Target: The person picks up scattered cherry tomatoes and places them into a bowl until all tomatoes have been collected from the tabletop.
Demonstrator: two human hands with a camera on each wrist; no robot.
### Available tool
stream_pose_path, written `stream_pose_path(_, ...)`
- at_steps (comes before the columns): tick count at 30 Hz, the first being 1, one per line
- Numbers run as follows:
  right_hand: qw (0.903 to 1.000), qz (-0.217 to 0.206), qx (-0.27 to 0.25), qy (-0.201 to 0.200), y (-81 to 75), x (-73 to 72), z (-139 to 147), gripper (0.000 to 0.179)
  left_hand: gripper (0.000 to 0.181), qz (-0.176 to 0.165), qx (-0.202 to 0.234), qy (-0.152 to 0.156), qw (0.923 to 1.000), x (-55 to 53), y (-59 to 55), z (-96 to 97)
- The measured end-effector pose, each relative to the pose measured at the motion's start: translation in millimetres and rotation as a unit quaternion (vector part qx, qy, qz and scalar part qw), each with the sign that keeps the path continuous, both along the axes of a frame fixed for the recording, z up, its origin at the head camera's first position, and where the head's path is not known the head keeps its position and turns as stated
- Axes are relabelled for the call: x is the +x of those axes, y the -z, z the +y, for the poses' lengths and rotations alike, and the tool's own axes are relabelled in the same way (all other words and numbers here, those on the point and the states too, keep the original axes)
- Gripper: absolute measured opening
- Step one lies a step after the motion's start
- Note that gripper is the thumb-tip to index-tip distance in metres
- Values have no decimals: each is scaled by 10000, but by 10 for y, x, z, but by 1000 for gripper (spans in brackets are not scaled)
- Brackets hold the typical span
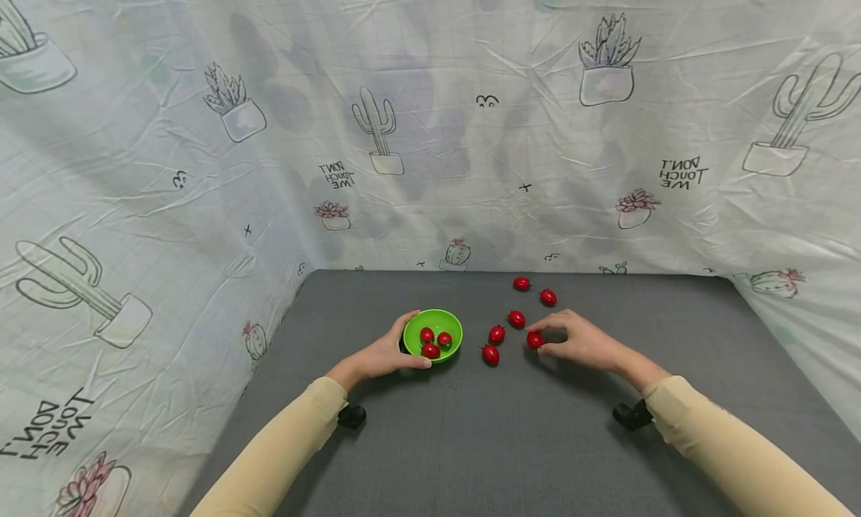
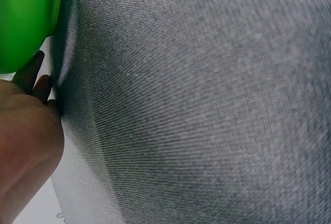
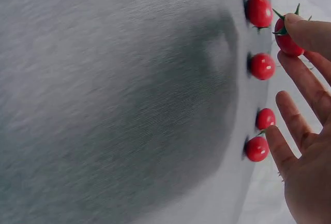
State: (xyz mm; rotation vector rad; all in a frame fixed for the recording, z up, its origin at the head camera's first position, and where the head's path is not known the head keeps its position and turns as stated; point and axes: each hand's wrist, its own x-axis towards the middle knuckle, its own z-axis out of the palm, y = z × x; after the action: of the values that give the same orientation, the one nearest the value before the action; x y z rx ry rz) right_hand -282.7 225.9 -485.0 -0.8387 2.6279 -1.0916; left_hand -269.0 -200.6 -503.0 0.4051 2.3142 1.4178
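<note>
My left hand [image 1: 386, 354] holds a small bright green bowl [image 1: 440, 319] by its left side, with the thumb along the near rim. Three red cherry tomatoes lie inside it. In the left wrist view only part of the bowl's outer wall [image 2: 23, 19] shows, with fingers beneath it. To the right, my right hand [image 1: 581, 343] pinches a cherry tomato [image 3: 292, 47] between thumb and fingers; its green stem points up toward the thumb. The other fingers are spread. Whether that tomato still touches the table is hard to tell.
Several loose cherry tomatoes [image 1: 496, 334] lie between the bowl and my right hand, two of them farther back, one being a tomato [image 1: 521, 284] near the far edge. Under everything is a grey cloth-covered table [image 1: 444, 442]. A white curtain [image 1: 430, 128] with printed cacti hangs behind and at the left.
</note>
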Motion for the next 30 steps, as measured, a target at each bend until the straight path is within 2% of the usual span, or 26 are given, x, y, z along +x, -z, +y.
stream_pose_path(6,9999,30,-103,91,-119,-52,-136,40,103,-29,12,-8,10000,-8,9,-12)
stream_pose_path(17,9986,-65,-481,-227,-295,-208,-486,38,106,-6,-120,-50,9999,10,-6,1)
stream_pose_path(24,9979,-73,-581,-290,-305,-303,-671,41,105,-13,-165,-52,9998,23,-24,0)
stream_pose_path(30,9969,-296,-645,-333,-305,-385,-826,42,105,-5,-221,-106,9997,36,-30,7)
